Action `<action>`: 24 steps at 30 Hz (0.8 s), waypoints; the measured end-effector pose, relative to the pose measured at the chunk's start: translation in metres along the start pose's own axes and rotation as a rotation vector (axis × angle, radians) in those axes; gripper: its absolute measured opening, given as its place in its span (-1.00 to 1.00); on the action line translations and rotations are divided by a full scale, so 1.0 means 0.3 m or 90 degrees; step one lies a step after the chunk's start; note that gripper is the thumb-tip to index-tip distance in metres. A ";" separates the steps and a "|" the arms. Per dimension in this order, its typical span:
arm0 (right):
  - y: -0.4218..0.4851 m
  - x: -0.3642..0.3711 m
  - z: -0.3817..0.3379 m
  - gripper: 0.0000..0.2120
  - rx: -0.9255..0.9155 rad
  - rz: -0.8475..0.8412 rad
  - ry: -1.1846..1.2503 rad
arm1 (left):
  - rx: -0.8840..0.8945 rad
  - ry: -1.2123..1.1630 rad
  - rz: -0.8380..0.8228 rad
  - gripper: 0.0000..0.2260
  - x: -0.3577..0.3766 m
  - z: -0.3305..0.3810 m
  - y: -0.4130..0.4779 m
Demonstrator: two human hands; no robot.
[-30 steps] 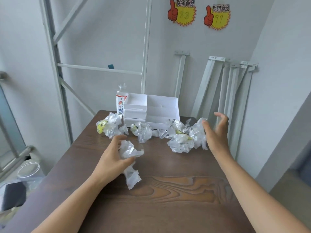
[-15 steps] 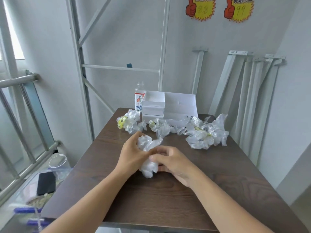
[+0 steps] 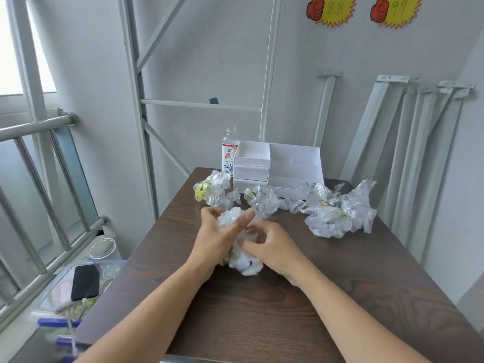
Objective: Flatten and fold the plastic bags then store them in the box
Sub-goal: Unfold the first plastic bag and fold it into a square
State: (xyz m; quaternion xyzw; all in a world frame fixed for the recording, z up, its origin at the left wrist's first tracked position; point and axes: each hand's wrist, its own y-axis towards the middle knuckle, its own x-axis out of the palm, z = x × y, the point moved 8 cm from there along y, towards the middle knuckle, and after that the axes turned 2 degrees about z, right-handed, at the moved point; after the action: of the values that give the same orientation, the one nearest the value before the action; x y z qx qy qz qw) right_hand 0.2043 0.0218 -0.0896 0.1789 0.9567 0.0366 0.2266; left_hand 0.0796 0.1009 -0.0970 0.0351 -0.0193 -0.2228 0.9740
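A crumpled clear plastic bag (image 3: 245, 263) sits on the dark wooden table (image 3: 262, 310) between my hands. My left hand (image 3: 217, 242) grips its left side with the thumb raised over it. My right hand (image 3: 272, 247) pinches the bag's right side. Further back lie more crumpled bags: one with yellow print (image 3: 212, 191) at the left, one in the middle (image 3: 262, 200), and a larger heap (image 3: 337, 210) at the right. A white box (image 3: 277, 166) with open compartments and small drawers stands at the table's far edge.
A bottle with a floral label (image 3: 230, 153) stands left of the box. White metal rails (image 3: 408, 158) lean on the wall at the right. Below the table's left edge sit a clear jar (image 3: 102, 251) and a black phone (image 3: 85, 281). A railing (image 3: 39, 179) runs along the left.
My right hand came in from the right heap and took hold of the bag that my left hand held. Both hands now work the bag; the camera view shifted left.
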 end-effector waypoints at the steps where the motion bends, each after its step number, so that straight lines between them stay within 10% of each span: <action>1: 0.009 -0.012 0.014 -0.78 0.006 0.024 0.028 | 0.009 -0.001 -0.010 -0.29 0.009 0.005 0.002; 11: 0.106 -0.053 0.089 -0.79 0.052 0.125 0.361 | 0.151 0.079 -0.015 -0.71 0.061 0.078 0.118; 24: 0.072 -0.144 0.120 -0.69 0.081 0.228 0.156 | 0.090 0.024 -0.164 -0.62 0.072 0.048 0.109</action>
State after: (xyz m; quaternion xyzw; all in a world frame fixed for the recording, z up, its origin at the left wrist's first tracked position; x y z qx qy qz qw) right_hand 0.2635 0.0260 -0.1003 0.3539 0.9305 0.0373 0.0865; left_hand 0.1125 0.1200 -0.0797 0.1097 -0.0118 -0.3434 0.9327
